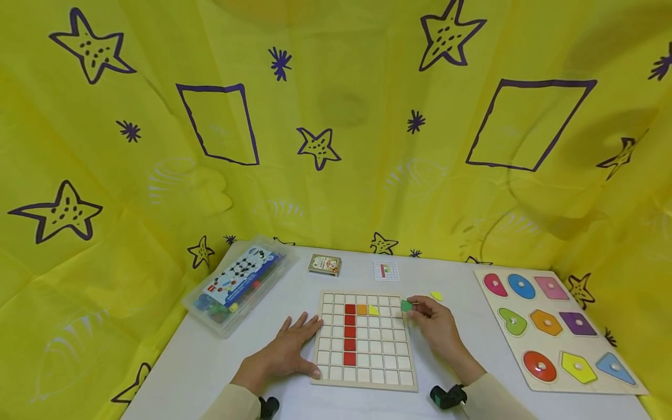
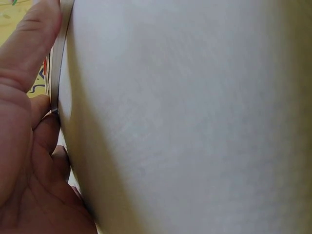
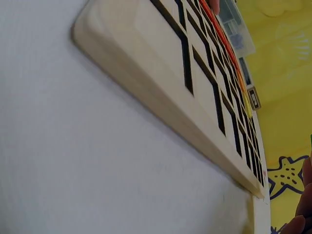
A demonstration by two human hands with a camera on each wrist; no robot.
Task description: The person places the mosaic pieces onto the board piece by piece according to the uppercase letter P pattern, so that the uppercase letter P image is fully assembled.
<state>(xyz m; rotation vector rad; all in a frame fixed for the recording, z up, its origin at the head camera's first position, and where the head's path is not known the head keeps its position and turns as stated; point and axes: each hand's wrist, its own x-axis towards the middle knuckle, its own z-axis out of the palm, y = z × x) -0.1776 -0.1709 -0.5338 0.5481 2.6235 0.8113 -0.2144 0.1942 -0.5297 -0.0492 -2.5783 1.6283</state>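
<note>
A wooden grid board [image 1: 364, 385] lies on the table, with a column of several red tiles [image 1: 349, 332] in it. To the right of the top red tile sit an orange tile [image 1: 362, 310] and a yellow tile [image 1: 373, 310]. Thumb and fingers of my left hand [image 1: 287, 349] are spread against the board's left edge; the left wrist view shows that hand [image 2: 24, 131] close up. Near the board's upper right corner, my right hand [image 1: 437, 326] pinches a small green tile [image 1: 406, 305]. Only its fingers [image 3: 304, 202] enter the right wrist view, at the edge.
Behind the board are a pattern card [image 1: 385, 270] and a small card box [image 1: 324, 265]. A yellow piece [image 1: 436, 296] lies beyond my right hand. At left stands a clear plastic case [image 1: 238, 286]; at right lies a shape puzzle board [image 1: 559, 332]. Yellow cloth [image 1: 346, 204] surrounds the table.
</note>
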